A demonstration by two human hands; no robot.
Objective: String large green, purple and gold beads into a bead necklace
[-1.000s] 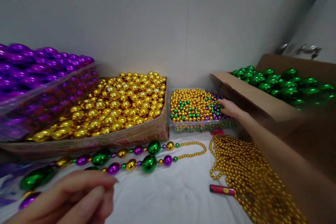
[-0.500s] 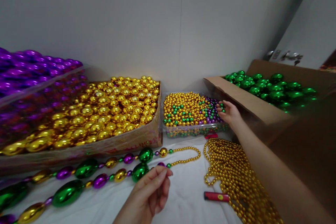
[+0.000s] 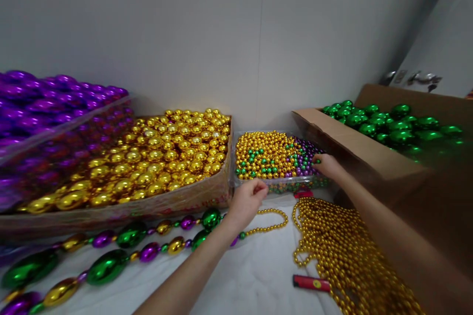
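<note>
A clear plastic tray (image 3: 291, 180), serving as landmark, is holding small beads (image 3: 268, 150) in gold, green and purple. The right hand (image 3: 328, 166) is hovering over the tray's right end, its thumb and fingers forming a narrow pinch, with a small green bead (image 3: 318, 161) showing at the tips. The left hand (image 3: 246, 203) is hovering just before the tray's front left part, also in a narrow pinch; whether anything is lying between the fingertips cannot be told. In front of the tray, a strand (image 3: 107, 267) of large green, purple and gold beads is running off leftward, its gold end loop (image 3: 287, 220) curving nearest the tray and the left forearm partly covering it. Gold chains (image 3: 343, 236) are lying heaped before the tray's right end, a red lighter (image 3: 311, 283) resting beside them on the side away from the tray. Just left of the tray, a carton (image 3: 166, 207) is holding gold beads (image 3: 170, 155); farther left, a clear bin (image 3: 70, 152) is holding purple beads (image 3: 55, 96). Right of the tray, a cardboard box (image 3: 362, 143) is holding green beads (image 3: 399, 128).
</note>
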